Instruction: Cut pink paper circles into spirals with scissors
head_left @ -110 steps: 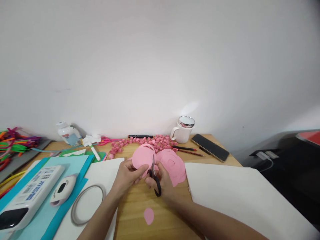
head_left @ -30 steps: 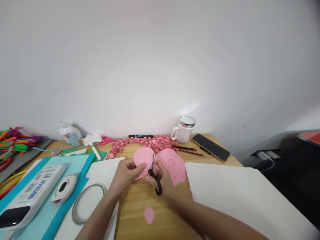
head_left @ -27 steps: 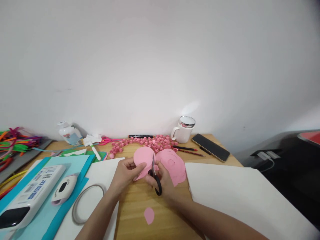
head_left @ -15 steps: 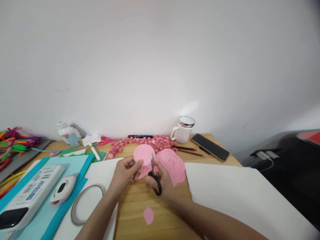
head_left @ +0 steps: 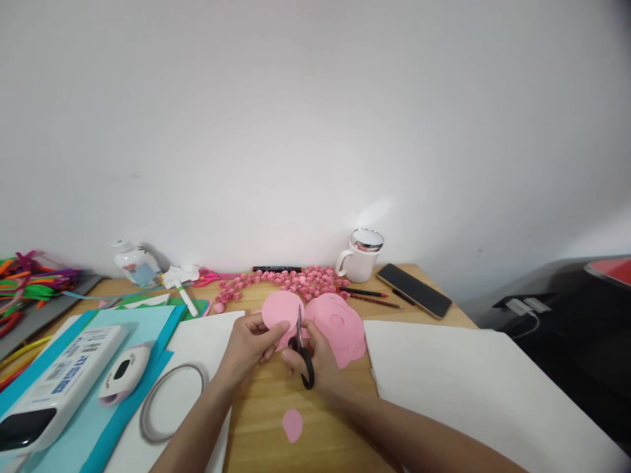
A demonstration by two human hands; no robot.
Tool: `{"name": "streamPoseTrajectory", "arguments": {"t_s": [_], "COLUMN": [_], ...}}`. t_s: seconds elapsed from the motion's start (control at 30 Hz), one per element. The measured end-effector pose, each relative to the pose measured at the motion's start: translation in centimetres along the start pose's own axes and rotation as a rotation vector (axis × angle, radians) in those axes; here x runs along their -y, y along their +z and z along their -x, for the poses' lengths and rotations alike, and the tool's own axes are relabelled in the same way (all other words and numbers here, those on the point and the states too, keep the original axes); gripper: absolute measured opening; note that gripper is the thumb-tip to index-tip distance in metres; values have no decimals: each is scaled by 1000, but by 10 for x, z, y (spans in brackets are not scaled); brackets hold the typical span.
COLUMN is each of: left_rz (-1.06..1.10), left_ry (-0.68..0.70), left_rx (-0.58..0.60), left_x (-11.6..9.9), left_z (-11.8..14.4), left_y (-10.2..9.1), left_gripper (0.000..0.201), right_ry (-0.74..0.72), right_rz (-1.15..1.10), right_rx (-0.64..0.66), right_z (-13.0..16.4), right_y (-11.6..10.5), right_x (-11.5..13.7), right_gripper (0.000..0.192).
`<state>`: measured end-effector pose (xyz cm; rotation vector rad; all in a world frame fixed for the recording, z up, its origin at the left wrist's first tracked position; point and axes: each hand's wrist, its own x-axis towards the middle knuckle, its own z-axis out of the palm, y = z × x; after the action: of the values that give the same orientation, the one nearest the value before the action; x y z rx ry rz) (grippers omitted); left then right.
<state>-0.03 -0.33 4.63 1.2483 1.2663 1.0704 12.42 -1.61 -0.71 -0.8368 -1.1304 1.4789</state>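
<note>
My left hand (head_left: 249, 347) pinches a pink paper disc (head_left: 280, 309) and holds it upright above the wooden desk (head_left: 261, 427). My right hand (head_left: 320, 358) grips black-handled scissors (head_left: 302, 348), whose blades point up into the disc's right edge. Just right of my hands lies a stack of pink paper circles (head_left: 340, 322). A small pink paper scrap (head_left: 292, 425) rests on the desk below my hands.
A large white sheet (head_left: 468, 387) lies right, blue paper (head_left: 142, 328) with a white device (head_left: 54, 387), a small white gadget (head_left: 123, 372) and a metal ring (head_left: 167, 401) left. Pink paper roses (head_left: 290, 281), a marker (head_left: 277, 269), mug (head_left: 359, 256), phone (head_left: 414, 290) and pencils (head_left: 374, 299) sit behind.
The pink disc has turned in my left hand while the scissors worked along its edge; a thin curled strip seen at the top earlier is gone. Both hands stay in place.
</note>
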Motion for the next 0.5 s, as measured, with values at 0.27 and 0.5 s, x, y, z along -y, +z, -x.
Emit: {"name": "streamPoseTrajectory", "arguments": {"t_s": [0.27, 0.5], "left_rz": [-50, -60], "left_ry": [27, 11], "left_rx": [65, 77], "left_x": [2, 4], "left_z": [-1, -1], "left_y": [-6, -7], "left_gripper": [29, 31], "right_ry": [40, 41], "right_rz": [20, 12], "right_rx": [-34, -27], "right_z": [0, 1], "right_y": [0, -2], "right_x": [18, 12], "right_gripper": [40, 35]}}
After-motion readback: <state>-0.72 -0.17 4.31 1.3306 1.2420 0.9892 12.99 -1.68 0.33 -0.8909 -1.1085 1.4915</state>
